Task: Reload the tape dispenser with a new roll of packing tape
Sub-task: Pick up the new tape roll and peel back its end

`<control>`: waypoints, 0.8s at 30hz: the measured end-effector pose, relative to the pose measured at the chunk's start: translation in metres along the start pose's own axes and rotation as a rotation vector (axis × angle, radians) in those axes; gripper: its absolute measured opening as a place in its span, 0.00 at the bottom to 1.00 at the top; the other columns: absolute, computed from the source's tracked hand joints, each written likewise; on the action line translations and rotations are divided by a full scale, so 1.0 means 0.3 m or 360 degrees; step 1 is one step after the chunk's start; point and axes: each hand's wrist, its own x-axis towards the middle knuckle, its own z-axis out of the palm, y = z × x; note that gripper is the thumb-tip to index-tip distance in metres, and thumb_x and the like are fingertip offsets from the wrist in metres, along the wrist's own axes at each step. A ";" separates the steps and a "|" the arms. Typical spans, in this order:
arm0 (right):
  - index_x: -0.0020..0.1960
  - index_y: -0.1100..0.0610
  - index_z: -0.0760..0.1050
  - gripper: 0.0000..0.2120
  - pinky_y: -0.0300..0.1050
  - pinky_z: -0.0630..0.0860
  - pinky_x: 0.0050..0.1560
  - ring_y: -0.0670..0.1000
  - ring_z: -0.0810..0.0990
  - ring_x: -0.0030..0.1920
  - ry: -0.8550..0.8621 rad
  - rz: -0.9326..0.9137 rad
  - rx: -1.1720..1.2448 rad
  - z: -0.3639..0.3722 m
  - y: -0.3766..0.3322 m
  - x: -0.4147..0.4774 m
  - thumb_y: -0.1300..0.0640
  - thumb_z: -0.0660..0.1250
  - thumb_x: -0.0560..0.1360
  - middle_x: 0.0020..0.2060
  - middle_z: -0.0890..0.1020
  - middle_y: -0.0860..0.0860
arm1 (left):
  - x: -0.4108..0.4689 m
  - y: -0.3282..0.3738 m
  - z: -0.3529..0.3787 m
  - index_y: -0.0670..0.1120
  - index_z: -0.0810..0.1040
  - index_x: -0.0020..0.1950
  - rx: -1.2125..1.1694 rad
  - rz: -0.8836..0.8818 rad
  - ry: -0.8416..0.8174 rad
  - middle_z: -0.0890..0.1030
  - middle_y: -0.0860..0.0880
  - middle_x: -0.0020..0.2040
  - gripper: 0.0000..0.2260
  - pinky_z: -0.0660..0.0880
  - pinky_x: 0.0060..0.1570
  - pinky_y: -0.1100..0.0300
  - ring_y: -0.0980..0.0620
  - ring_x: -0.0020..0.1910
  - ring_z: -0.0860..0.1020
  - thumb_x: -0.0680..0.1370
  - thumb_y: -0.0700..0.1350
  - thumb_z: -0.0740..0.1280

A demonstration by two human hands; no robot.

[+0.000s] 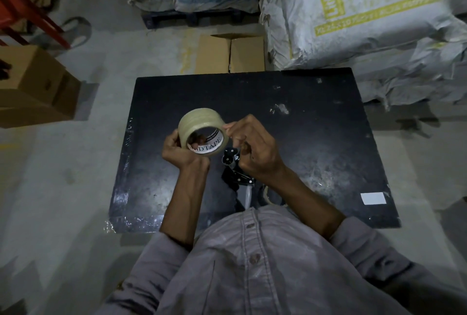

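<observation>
One camera only, up on the person's head, looking steeply down and forward over the shirt front [252, 264] onto the black table [316, 137], close by; the wide lens bends in the stacked sacks [353, 11] beyond.

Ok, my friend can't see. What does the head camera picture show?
A person holds a roll of clear tape in the left hand above a black table, and the right hand pinches at the roll's edge. A black tape dispenser lies on the table under the hands. Cardboard boxes and big sacks stand on the floor behind.
</observation>
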 end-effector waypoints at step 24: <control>0.62 0.56 0.76 0.13 0.71 0.85 0.55 0.63 0.82 0.56 0.0058 0.0620 0.0323 0.010 0.037 -0.068 0.68 0.72 0.83 0.60 0.74 0.58 | 0.100 0.031 -0.104 0.50 0.76 0.36 0.0129 -0.0831 0.0284 0.73 0.51 0.35 0.11 0.69 0.50 0.62 0.51 0.33 0.73 0.77 0.53 0.63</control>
